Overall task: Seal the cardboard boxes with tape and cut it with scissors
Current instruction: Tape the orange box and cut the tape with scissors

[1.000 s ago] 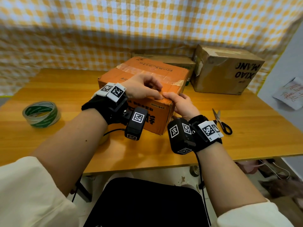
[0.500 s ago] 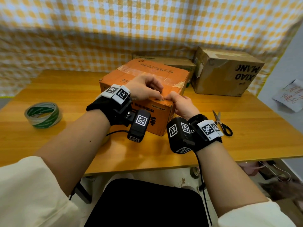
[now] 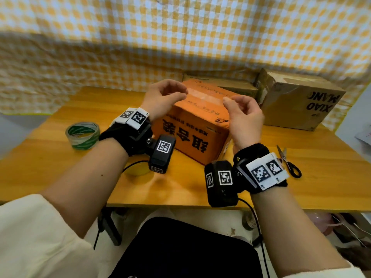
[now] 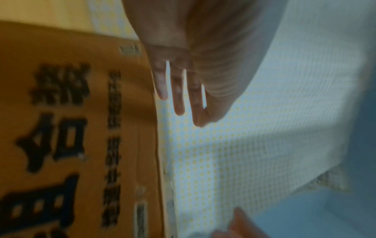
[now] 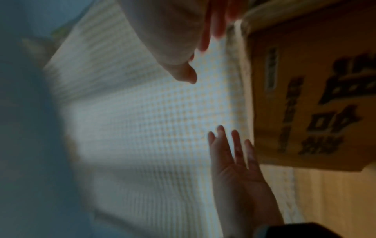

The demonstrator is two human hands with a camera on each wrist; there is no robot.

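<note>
Head view has both hands up in the air over the orange box (image 3: 192, 125), which sits in the middle of the wooden table (image 3: 321, 177) with one corner pointing toward the person. Clear tape (image 3: 202, 96) already runs across its top. The left hand (image 3: 162, 99) hovers over the box's left part, fingers loosely curled and holding nothing. The right hand (image 3: 244, 117) hangs over the right part, fingers loosely bent, also holding nothing as far as I can see. Neither one touches the box.

The tape roll (image 3: 82, 135), green and white, lies flat on the table off to the left, well apart from the box. The scissors (image 3: 289, 163) lie on the right side of the table, just beyond the right wrist, black handles toward the near edge.

Left wrist view is blurry, but the fingers (image 4: 179, 90) look straight and slightly spread, just beside the box's printed side. Right wrist view is also smeared; you can see both hands there with fingers mostly extended.

Behind the orange box there's a flat brown box (image 3: 226, 84), and a bigger brown box (image 3: 301, 101) to the right of it, both against a yellow checked cloth (image 3: 180, 37).
</note>
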